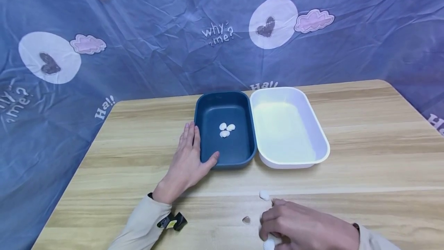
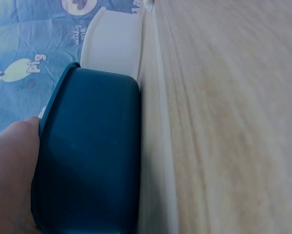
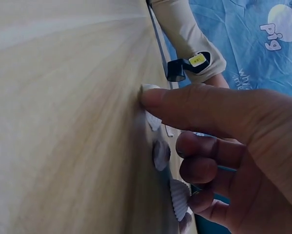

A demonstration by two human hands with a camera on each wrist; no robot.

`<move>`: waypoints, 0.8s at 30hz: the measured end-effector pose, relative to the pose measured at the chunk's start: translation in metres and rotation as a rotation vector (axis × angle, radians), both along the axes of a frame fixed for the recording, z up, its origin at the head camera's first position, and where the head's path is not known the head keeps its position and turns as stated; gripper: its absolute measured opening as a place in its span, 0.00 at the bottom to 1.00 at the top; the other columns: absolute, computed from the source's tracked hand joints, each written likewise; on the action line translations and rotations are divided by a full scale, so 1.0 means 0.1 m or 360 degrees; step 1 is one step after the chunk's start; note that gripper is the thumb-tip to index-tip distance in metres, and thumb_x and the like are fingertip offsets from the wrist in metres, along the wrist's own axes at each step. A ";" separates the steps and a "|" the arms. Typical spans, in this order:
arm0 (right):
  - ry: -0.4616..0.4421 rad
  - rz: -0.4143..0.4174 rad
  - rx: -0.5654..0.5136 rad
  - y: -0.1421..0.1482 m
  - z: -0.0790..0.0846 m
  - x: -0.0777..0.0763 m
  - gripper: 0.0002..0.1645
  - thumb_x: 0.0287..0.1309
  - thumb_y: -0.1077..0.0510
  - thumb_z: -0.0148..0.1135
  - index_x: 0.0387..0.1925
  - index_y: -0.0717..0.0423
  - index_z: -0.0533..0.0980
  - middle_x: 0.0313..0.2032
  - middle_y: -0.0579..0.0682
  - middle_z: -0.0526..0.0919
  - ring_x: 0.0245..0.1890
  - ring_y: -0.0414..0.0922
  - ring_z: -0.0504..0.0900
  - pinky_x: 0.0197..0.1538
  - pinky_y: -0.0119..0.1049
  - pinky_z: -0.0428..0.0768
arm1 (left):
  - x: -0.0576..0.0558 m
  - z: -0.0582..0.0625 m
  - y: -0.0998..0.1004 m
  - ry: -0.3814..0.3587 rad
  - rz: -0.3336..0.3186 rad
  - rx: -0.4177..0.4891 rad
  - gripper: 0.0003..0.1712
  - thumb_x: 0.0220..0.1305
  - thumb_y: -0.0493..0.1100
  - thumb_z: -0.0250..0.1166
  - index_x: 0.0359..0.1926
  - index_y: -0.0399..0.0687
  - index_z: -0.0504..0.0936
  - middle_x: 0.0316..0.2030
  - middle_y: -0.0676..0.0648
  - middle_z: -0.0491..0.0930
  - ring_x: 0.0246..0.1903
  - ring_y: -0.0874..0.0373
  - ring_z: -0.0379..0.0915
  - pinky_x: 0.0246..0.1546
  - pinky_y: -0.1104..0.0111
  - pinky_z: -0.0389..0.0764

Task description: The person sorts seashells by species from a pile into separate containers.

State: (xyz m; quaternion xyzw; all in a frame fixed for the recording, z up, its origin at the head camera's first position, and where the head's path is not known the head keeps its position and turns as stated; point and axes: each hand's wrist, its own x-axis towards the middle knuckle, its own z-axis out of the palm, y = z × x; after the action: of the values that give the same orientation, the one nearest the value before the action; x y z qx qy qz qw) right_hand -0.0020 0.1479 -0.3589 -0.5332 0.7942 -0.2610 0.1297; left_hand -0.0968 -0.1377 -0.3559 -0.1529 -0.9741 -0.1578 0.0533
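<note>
My left hand (image 1: 187,161) rests on the left side of a dark blue bin (image 1: 225,166), fingers straight along the rim and thumb over its front corner. Three white seashells (image 1: 224,134) lie together on the bin's floor. At the front of the table, my right hand (image 1: 298,225) pinches a white seashell (image 3: 152,120) at its thumb tip, low by the tabletop; its other fingers curl. A brownish seashell (image 1: 246,220) lies left of that hand, and a ribbed white seashell (image 1: 264,195) sits just beyond its fingertips.
A white bin (image 1: 295,165) stands against the blue bin's right side. Both bins are on a wooden table (image 1: 138,134), with a printed blue cloth (image 1: 156,49) hanging behind it. A black device (image 1: 173,222) is strapped to the left wrist.
</note>
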 end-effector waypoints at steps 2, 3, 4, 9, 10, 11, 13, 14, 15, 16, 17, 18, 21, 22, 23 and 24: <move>-0.0014 -0.0019 0.0010 0.00 0.00 0.00 0.19 0.44 0.63 0.69 0.36 0.37 0.80 0.34 0.24 0.75 0.32 0.25 0.68 0.35 0.17 0.65 | 0.00 0.00 0.00 -0.0006 -0.0001 0.0001 0.56 0.63 0.69 0.51 0.72 0.28 0.47 0.74 0.34 0.41 0.74 0.45 0.29 0.72 0.56 0.42; -0.0002 -0.0030 0.0014 0.00 0.00 0.00 0.18 0.44 0.62 0.69 0.36 0.37 0.79 0.34 0.24 0.74 0.32 0.26 0.67 0.35 0.17 0.65 | 0.00 0.00 0.00 -0.0008 0.0000 -0.0001 0.56 0.63 0.69 0.50 0.72 0.28 0.47 0.74 0.34 0.41 0.74 0.45 0.29 0.72 0.56 0.42; -0.0009 -0.0042 0.0016 0.01 0.01 0.00 0.18 0.45 0.62 0.69 0.37 0.37 0.79 0.33 0.24 0.74 0.33 0.26 0.67 0.35 0.16 0.65 | 0.00 0.00 0.00 -0.0008 0.0000 -0.0001 0.56 0.63 0.69 0.50 0.72 0.28 0.47 0.74 0.34 0.40 0.74 0.45 0.30 0.72 0.56 0.42; 0.0078 -0.0070 -0.0026 0.01 0.04 0.01 0.14 0.48 0.59 0.70 0.36 0.38 0.78 0.30 0.25 0.71 0.32 0.26 0.66 0.36 0.16 0.64 | 0.01 0.00 0.00 -0.0017 0.0000 -0.0005 0.56 0.63 0.69 0.50 0.72 0.28 0.48 0.74 0.34 0.41 0.74 0.45 0.30 0.72 0.56 0.43; 0.0117 -0.0078 -0.0044 0.01 0.05 0.00 0.14 0.48 0.58 0.70 0.36 0.38 0.78 0.29 0.25 0.70 0.31 0.25 0.65 0.36 0.15 0.63 | 0.01 0.00 0.01 -0.0017 -0.0001 -0.0007 0.56 0.63 0.69 0.50 0.72 0.28 0.48 0.74 0.34 0.41 0.74 0.45 0.31 0.72 0.56 0.43; 0.0163 -0.0083 -0.0066 0.01 0.06 -0.01 0.12 0.50 0.57 0.70 0.36 0.39 0.78 0.28 0.26 0.69 0.30 0.25 0.64 0.36 0.15 0.62 | 0.01 0.00 0.01 -0.0023 -0.0001 -0.0007 0.56 0.63 0.69 0.50 0.72 0.28 0.47 0.74 0.34 0.40 0.74 0.45 0.30 0.72 0.56 0.43; 0.0237 -0.0093 -0.0103 0.01 0.08 -0.03 0.10 0.52 0.56 0.69 0.35 0.39 0.79 0.26 0.28 0.68 0.29 0.24 0.62 0.36 0.14 0.59 | 0.01 0.00 0.01 -0.0033 -0.0003 -0.0007 0.56 0.63 0.70 0.50 0.72 0.28 0.47 0.74 0.34 0.40 0.74 0.45 0.30 0.72 0.56 0.43; 0.0272 -0.0094 -0.0123 0.00 0.08 -0.04 0.09 0.52 0.55 0.69 0.35 0.39 0.79 0.26 0.28 0.68 0.28 0.24 0.61 0.36 0.13 0.58 | 0.01 -0.01 0.01 -0.0034 -0.0003 -0.0009 0.56 0.63 0.70 0.50 0.72 0.28 0.47 0.74 0.34 0.40 0.74 0.45 0.30 0.72 0.56 0.42; 0.0318 -0.0099 -0.0138 0.00 0.09 -0.05 0.09 0.52 0.55 0.70 0.35 0.39 0.79 0.25 0.29 0.67 0.27 0.23 0.60 0.37 0.13 0.57 | 0.01 -0.01 0.01 -0.0032 -0.0002 -0.0009 0.56 0.63 0.70 0.50 0.72 0.28 0.47 0.74 0.34 0.40 0.74 0.45 0.30 0.72 0.56 0.42; 0.0353 -0.0104 -0.0144 0.00 0.10 -0.07 0.09 0.52 0.55 0.70 0.35 0.40 0.79 0.25 0.29 0.67 0.27 0.23 0.59 0.37 0.12 0.57 | 0.01 0.00 0.01 -0.0028 -0.0003 -0.0008 0.56 0.63 0.70 0.50 0.72 0.28 0.47 0.74 0.34 0.39 0.74 0.45 0.30 0.72 0.56 0.42; 0.0355 -0.0108 -0.0139 0.00 0.11 -0.08 0.09 0.52 0.55 0.70 0.35 0.40 0.79 0.25 0.30 0.66 0.27 0.23 0.59 0.37 0.12 0.56 | 0.01 0.00 0.01 -0.0026 -0.0005 -0.0006 0.56 0.64 0.70 0.50 0.72 0.28 0.47 0.75 0.35 0.39 0.74 0.45 0.29 0.72 0.56 0.42; 0.0367 -0.0113 -0.0134 -0.01 0.13 -0.10 0.09 0.51 0.55 0.70 0.35 0.40 0.79 0.25 0.30 0.67 0.27 0.23 0.60 0.37 0.12 0.56 | 0.00 0.00 0.01 -0.0018 -0.0007 -0.0004 0.56 0.63 0.70 0.50 0.72 0.28 0.47 0.74 0.34 0.39 0.74 0.45 0.29 0.72 0.55 0.42; 0.0393 -0.0129 -0.0132 0.00 0.21 -0.15 0.11 0.48 0.56 0.72 0.35 0.42 0.80 0.26 0.31 0.68 0.27 0.24 0.62 0.36 0.12 0.58 | 0.01 0.01 0.00 -0.0015 -0.0008 -0.0002 0.56 0.63 0.70 0.50 0.72 0.28 0.47 0.74 0.34 0.39 0.74 0.45 0.29 0.72 0.55 0.42; 0.0398 -0.0137 -0.0127 0.00 0.25 -0.18 0.12 0.48 0.56 0.72 0.36 0.42 0.80 0.26 0.31 0.69 0.28 0.25 0.63 0.35 0.12 0.59 | 0.01 0.01 0.00 -0.0010 -0.0009 0.0000 0.56 0.63 0.70 0.50 0.72 0.28 0.47 0.74 0.34 0.39 0.74 0.45 0.29 0.72 0.55 0.42; 0.0409 -0.0147 -0.0125 0.01 0.29 -0.20 0.12 0.47 0.56 0.72 0.36 0.43 0.80 0.26 0.31 0.69 0.28 0.25 0.64 0.35 0.12 0.60 | 0.01 0.01 0.00 -0.0007 -0.0009 0.0001 0.56 0.63 0.70 0.50 0.72 0.28 0.47 0.74 0.34 0.40 0.74 0.45 0.29 0.72 0.55 0.42; 0.0416 -0.0161 -0.0125 0.02 0.35 -0.23 0.13 0.47 0.56 0.73 0.36 0.43 0.80 0.26 0.31 0.70 0.28 0.25 0.65 0.35 0.12 0.61 | 0.01 0.01 0.00 -0.0002 -0.0009 0.0001 0.56 0.63 0.70 0.50 0.72 0.28 0.47 0.74 0.34 0.40 0.74 0.45 0.29 0.72 0.55 0.43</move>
State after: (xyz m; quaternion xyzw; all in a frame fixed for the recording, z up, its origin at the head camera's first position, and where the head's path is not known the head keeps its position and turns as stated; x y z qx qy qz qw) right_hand -0.0250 0.1495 -0.3244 -0.5267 0.8193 -0.2264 -0.0092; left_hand -0.0953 -0.1377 -0.3547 -0.1556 -0.9737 -0.1583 0.0524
